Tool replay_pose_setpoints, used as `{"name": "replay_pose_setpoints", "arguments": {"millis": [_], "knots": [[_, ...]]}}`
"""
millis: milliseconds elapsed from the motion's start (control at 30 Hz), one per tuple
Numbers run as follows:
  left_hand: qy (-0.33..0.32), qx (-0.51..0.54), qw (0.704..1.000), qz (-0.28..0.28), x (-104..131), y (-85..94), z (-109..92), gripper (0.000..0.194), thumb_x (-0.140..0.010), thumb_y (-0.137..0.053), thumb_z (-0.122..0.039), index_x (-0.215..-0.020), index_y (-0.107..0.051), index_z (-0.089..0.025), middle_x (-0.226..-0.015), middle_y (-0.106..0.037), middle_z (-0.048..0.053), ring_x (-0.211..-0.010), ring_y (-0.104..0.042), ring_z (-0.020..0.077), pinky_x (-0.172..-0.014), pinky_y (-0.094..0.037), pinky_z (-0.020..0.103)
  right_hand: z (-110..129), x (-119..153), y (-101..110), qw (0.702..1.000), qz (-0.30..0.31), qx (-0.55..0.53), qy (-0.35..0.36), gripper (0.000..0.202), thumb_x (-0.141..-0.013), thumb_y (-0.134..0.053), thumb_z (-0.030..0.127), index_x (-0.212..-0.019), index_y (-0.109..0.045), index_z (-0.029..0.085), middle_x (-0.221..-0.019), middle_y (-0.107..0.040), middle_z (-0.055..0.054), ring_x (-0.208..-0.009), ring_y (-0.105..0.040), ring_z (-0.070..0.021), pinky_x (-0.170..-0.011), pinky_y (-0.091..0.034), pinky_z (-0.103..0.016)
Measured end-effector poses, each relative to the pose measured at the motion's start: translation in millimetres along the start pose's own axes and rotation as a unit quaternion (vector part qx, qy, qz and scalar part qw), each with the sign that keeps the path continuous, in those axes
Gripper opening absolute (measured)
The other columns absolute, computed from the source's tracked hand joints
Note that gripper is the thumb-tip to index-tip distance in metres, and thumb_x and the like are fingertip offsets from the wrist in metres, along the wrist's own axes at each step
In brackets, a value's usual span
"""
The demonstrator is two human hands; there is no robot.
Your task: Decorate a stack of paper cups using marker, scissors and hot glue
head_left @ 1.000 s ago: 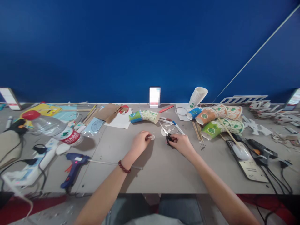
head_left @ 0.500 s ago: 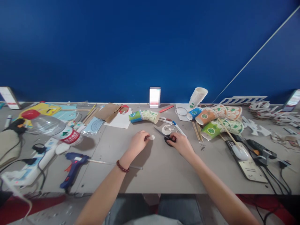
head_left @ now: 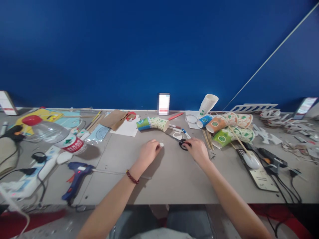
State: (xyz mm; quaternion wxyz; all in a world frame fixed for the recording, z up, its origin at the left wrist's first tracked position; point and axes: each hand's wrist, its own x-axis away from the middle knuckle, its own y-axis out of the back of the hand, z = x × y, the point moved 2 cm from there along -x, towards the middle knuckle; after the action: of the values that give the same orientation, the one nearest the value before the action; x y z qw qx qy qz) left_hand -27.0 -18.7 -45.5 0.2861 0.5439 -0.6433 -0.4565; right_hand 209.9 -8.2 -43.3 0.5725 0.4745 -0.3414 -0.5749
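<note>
My left hand [head_left: 150, 151] pinches a small white paper piece [head_left: 161, 144] over the middle of the grey table. To its right, my right hand [head_left: 198, 150] has its fingers at the handles of black scissors [head_left: 183, 144], whose blades point back and left. Whether the fingers still grip the handles is hard to make out. Behind my hands lies a curved row of joined paper cups [head_left: 153, 123]. White paper scraps [head_left: 177, 135] and markers [head_left: 185, 133] are beside the scissor blades.
A bottle [head_left: 56, 136], a power strip [head_left: 37, 176] and a blue glue gun [head_left: 77, 176] are on the left. On the right are more joined cups [head_left: 224, 136], wooden sticks [head_left: 207, 139], a phone-like slab [head_left: 259, 176] and a dark glue gun [head_left: 272, 159]. A phone [head_left: 163, 104] stands behind.
The scissors have moved slightly right and lie lower, with my right hand shifted right along them. My left hand still holds the white piece, which is now turned and looks smaller.
</note>
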Motion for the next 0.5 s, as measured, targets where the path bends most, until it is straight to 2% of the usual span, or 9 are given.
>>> {"name": "replay_pose_setpoints", "arguments": {"millis": [200, 300, 400, 500], "knots": [[0.007, 0.011, 0.999, 0.029, -0.9, -1.0, 0.0, 0.02, -0.086, -0.053, -0.026, -0.077, -0.07, -0.021, -0.086, -0.066, 0.006, -0.075, -0.06, 0.0171, -0.061, -0.037, 0.025, 14.4, 0.1, 11.4, 1.0, -0.01, -0.001, 0.022, 0.02, -0.087, -0.051, 0.023, -0.082, -0.071, 0.021, -0.084, -0.072, -0.005, -0.083, -0.061, -0.0216, -0.074, -0.035, -0.03], [0.011, 0.04, 0.999, 0.031, -1.6, 1.9, -1.3, 0.019, -0.085, -0.052, -0.025, -0.081, -0.071, -0.021, -0.085, -0.067, 0.005, -0.073, -0.059, 0.0166, -0.061, -0.038, 0.025, 23.3, -9.9, 16.2, 0.999, -0.013, -0.003, 0.049, 0.021, -0.088, -0.05, 0.022, -0.085, -0.071, 0.02, -0.085, -0.072, -0.006, -0.083, -0.061, -0.0213, -0.074, -0.036, -0.029], [0.027, 0.082, 0.996, -0.001, -1.8, 8.6, -4.1, 0.021, -0.085, -0.051, -0.027, -0.086, -0.07, -0.022, -0.086, -0.068, 0.005, -0.073, -0.059, 0.0166, -0.064, -0.04, 0.026, 25.8, -32.6, 16.6, 0.998, -0.014, 0.025, 0.063, 0.026, -0.089, -0.046, 0.02, -0.091, -0.072, 0.02, -0.091, -0.072, -0.008, -0.087, -0.061, -0.0215, -0.076, -0.037, -0.028], [0.042, 0.121, 0.99, -0.061, -1.6, 17.1, -5.6, 0.021, -0.085, -0.049, -0.028, -0.085, -0.069, -0.021, -0.086, -0.068, 0.004, -0.071, -0.058, 0.0157, -0.067, -0.042, 0.027, 22.3, -59.7, 10.3, 0.997, -0.003, 0.053, 0.06, 0.027, -0.089, -0.047, 0.019, -0.099, -0.072, 0.021, -0.096, -0.072, -0.008, -0.093, -0.059, -0.0235, -0.079, -0.037, -0.03]]}}
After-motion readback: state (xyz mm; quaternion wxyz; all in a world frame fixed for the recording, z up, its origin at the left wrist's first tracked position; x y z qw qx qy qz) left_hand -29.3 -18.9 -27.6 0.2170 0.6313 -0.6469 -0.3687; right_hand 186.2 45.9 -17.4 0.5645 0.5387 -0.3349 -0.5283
